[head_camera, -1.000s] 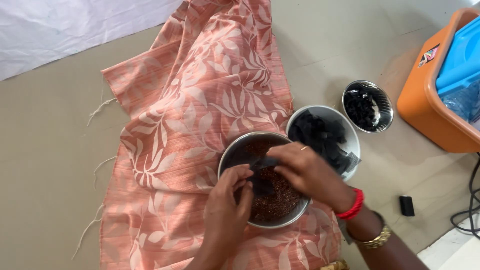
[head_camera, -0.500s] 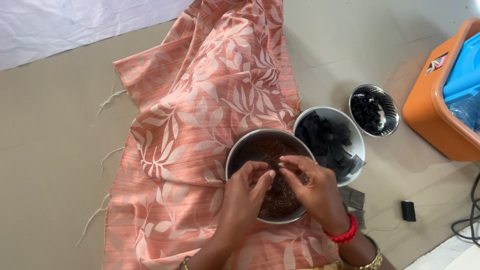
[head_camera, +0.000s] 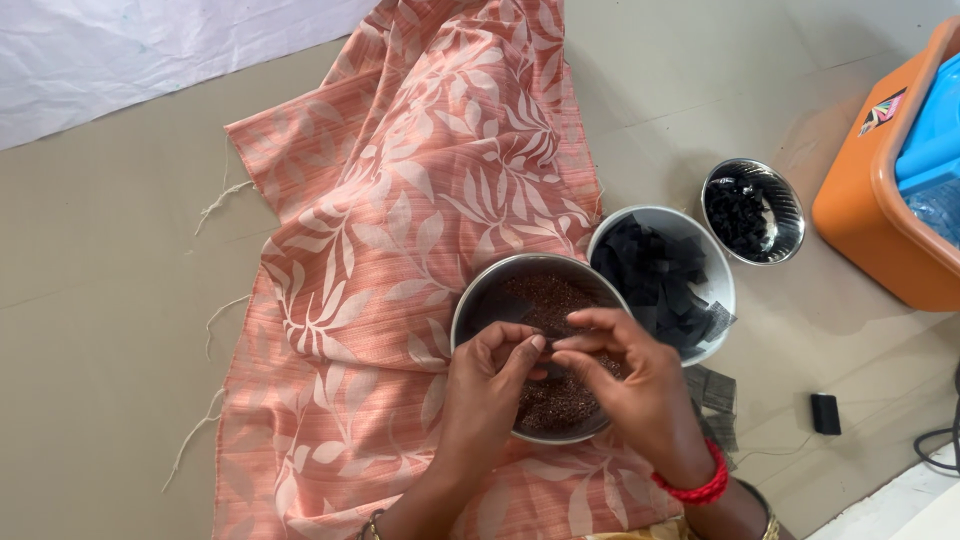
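A salmon-pink cloth with a pale leaf print lay spread over the beige floor, loose threads trailing from its left edge. At the far right stood an orange tub with something blue inside. On the cloth's lower right part sat a steel bowl of fine reddish-brown grains. Just beside it, on the right, was a white bowl heaped with black fabric scraps, and further right, apart from both, a smaller steel bowl of small dark bits.

Both hands hovered over the grain bowl. The left hand had its fingers curled, thumb and forefinger brought together; the right hand (a red bangle at its wrist) met it fingertip to fingertip. They seemed to pinch something small between them, though what it was could not be made out.

A small black object lay on the floor at the right, well apart from the bowls.
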